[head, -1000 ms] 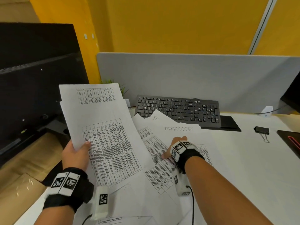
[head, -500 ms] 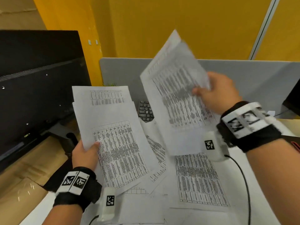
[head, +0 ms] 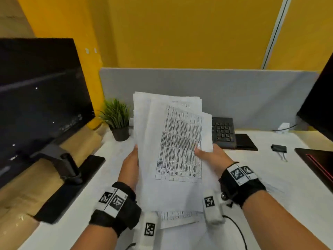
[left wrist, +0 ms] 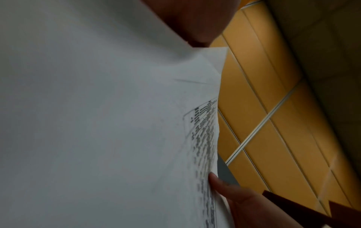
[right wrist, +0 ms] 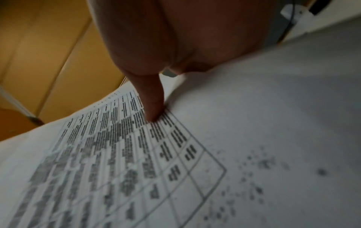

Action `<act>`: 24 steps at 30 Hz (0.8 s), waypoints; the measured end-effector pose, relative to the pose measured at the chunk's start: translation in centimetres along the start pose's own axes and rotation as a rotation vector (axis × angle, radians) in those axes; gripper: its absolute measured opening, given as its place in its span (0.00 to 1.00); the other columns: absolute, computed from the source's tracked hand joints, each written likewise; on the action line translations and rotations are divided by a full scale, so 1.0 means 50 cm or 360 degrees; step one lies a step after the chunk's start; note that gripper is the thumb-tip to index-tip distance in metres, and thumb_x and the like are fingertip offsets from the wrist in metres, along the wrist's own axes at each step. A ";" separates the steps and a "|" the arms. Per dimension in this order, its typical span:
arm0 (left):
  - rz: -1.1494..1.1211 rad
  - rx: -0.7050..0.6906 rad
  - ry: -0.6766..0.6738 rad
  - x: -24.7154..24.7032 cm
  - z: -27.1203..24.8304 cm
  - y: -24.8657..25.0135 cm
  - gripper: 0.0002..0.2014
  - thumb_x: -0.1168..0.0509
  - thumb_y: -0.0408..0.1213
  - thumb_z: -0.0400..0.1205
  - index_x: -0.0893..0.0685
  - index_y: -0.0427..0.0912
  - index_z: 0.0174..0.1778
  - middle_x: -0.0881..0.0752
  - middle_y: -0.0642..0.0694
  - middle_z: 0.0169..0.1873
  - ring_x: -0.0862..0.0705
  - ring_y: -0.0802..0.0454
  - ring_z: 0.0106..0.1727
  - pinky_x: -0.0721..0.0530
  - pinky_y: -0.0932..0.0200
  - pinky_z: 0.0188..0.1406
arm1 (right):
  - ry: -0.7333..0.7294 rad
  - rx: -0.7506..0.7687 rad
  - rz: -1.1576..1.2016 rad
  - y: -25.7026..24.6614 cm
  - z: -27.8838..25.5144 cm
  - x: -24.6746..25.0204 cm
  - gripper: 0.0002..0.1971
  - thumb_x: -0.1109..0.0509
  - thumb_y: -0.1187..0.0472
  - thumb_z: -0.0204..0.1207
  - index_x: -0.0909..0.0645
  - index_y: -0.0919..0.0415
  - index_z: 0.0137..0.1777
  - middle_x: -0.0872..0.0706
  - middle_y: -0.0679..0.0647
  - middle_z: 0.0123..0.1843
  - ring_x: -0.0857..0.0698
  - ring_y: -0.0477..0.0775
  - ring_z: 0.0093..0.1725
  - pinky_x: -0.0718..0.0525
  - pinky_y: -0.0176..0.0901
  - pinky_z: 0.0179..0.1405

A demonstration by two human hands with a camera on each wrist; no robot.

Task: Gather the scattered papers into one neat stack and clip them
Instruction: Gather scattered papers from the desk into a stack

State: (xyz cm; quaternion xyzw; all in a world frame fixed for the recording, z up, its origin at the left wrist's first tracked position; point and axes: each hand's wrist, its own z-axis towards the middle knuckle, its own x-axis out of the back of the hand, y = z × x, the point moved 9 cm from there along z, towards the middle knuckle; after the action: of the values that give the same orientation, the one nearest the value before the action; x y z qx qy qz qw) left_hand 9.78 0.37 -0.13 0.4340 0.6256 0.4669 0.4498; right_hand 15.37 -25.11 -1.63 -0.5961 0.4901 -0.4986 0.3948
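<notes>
Holding a loose, uneven stack of papers point(head: 173, 141) upright above the white desk point(head: 270, 177), printed tables facing up, corners fanning out at the top. Gripping left edge with left hand point(head: 130, 165), right edge with right hand point(head: 212, 157), thumb pressing the top sheet. Lying flat below: one more sheet point(head: 178, 216).

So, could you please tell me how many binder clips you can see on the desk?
1: a black binder clip lies on the desk's right side, beyond the right hand. Others may be hidden under papers.
</notes>
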 end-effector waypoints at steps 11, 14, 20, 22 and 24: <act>0.0145 -0.0738 0.0196 -0.012 -0.036 0.126 0.20 0.34 0.33 0.79 0.25 0.48 0.67 0.16 0.49 0.59 0.18 0.51 0.60 0.22 0.50 0.65 | 0.0376 0.0897 0.0115 -0.211 -0.142 -0.027 0.17 0.30 0.62 0.77 0.30 0.48 0.61 0.19 0.33 0.49 0.19 0.27 0.45 0.22 0.20 0.40; 0.0186 -0.0780 0.0213 0.001 -0.039 0.116 0.21 0.30 0.33 0.76 0.29 0.56 0.59 0.18 0.59 0.51 0.20 0.64 0.53 0.21 0.63 0.51 | 0.0345 0.0837 0.0212 -0.164 -0.152 -0.034 0.25 0.29 0.63 0.76 0.36 0.48 0.67 0.21 0.30 0.54 0.21 0.22 0.50 0.22 0.18 0.47; 0.0119 -0.0723 0.0228 0.014 -0.037 0.098 0.16 0.32 0.35 0.78 0.24 0.54 0.59 0.16 0.59 0.51 0.19 0.63 0.54 0.21 0.55 0.57 | 0.0302 0.0663 0.0274 -0.104 -0.155 -0.050 0.16 0.37 0.69 0.81 0.30 0.42 0.51 0.17 0.38 0.53 0.16 0.28 0.49 0.19 0.21 0.39; 0.0065 -0.0795 0.0212 0.007 -0.043 0.122 0.16 0.32 0.34 0.77 0.24 0.55 0.57 0.16 0.58 0.51 0.19 0.64 0.53 0.21 0.61 0.52 | 0.0336 0.0742 0.0304 -0.130 -0.160 -0.039 0.17 0.38 0.71 0.80 0.30 0.43 0.51 0.18 0.36 0.50 0.17 0.24 0.43 0.22 0.17 0.35; 0.0039 -0.0844 0.0185 0.004 -0.043 0.137 0.18 0.30 0.33 0.76 0.28 0.56 0.54 0.18 0.60 0.50 0.20 0.66 0.51 0.22 0.67 0.47 | 0.0378 0.0793 0.0345 -0.145 -0.161 -0.022 0.17 0.36 0.71 0.78 0.31 0.47 0.55 0.18 0.39 0.51 0.16 0.29 0.44 0.20 0.21 0.35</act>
State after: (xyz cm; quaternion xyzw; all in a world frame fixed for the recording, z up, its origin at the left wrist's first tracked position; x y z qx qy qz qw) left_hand 8.48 1.43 6.85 0.2810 0.5010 0.6439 0.5054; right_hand 8.83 -22.37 6.61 -0.3625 0.4561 -0.6247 0.5199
